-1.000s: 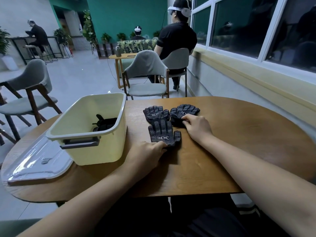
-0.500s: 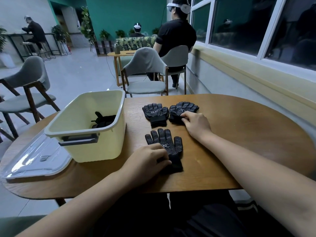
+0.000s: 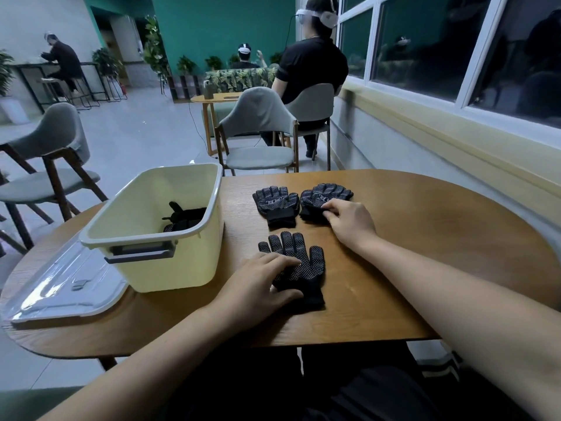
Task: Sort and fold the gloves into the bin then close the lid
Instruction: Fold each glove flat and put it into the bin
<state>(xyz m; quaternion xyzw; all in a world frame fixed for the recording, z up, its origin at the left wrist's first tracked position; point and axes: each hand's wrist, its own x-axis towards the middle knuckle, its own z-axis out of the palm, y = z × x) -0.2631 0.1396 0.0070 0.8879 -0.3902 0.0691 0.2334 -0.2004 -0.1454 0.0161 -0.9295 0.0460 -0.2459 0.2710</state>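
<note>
1. Left hand (image 3: 261,287) lies flat, fingers spread, pressing the near glove (image 3: 299,268) at frame centre; no pinch, so it may slide on the counter (image 3: 425,253) when folded.
2. Right hand (image 3: 349,221), fingers curled, pinches the far right glove (image 3: 326,194); lifting could drag the neighbouring glove (image 3: 274,202).
3. Bin (image 3: 158,229) at left centre holds dark gloves; lid (image 3: 60,287) overhangs the counter edge and could get knocked off.

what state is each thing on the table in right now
bin: open, dark gloves inside
lid: off, flat beside the bin
near glove: spread flat, unfolded, left hand resting on it
far left glove: flat, untouched
far right glove: flat, right hand pinching its cuff
</note>
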